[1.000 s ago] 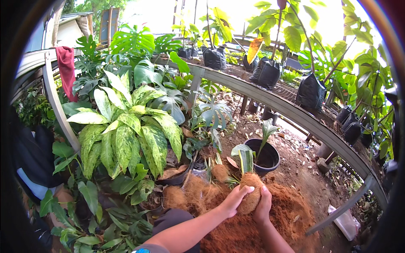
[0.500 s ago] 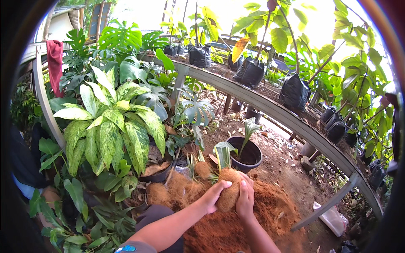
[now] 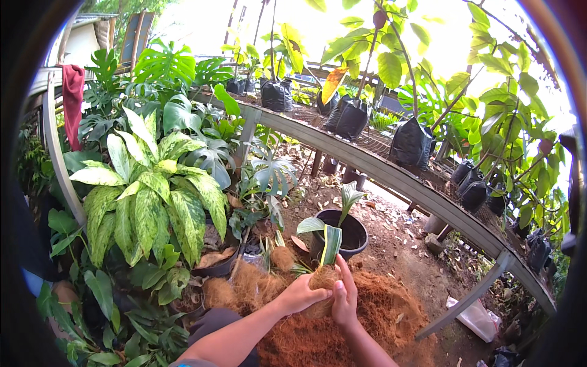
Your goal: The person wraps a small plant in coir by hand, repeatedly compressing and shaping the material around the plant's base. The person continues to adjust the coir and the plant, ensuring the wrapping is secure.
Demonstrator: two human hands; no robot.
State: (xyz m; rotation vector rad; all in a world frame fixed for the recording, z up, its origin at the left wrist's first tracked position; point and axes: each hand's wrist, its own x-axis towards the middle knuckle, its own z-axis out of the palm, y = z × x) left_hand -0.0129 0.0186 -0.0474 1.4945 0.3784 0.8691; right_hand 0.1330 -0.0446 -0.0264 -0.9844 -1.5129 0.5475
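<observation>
A brown ball of coconut fibre (image 3: 324, 278) is clasped between my two hands, with a yellow-edged green leaf (image 3: 331, 246) rising from its top. My left hand (image 3: 304, 295) wraps its left side, the thumb lying across the front. Against the right side presses my right hand (image 3: 345, 298), fingers pointing up; its far fingers are partly hidden. Below my hands spreads a heap of loose reddish-brown fibre (image 3: 382, 303). To the left lie a smaller fibre ball (image 3: 282, 259) and a tangled fibre clump (image 3: 254, 286). Just beyond my hands stands a black pot (image 3: 361, 246) holding a leafy seedling.
A large speckled green-and-cream plant (image 3: 150, 196) fills the left side. Behind, a curved raised bench (image 3: 367, 159) carries several saplings in black bags (image 3: 411, 144). Its slanting leg (image 3: 461, 304) comes down at the right, beside a white plastic bag (image 3: 476, 318).
The fibre ball has tilted and sits slightly lower between my hands. My right hand's fingers now extend upward beside it. The whole view has shifted a little.
</observation>
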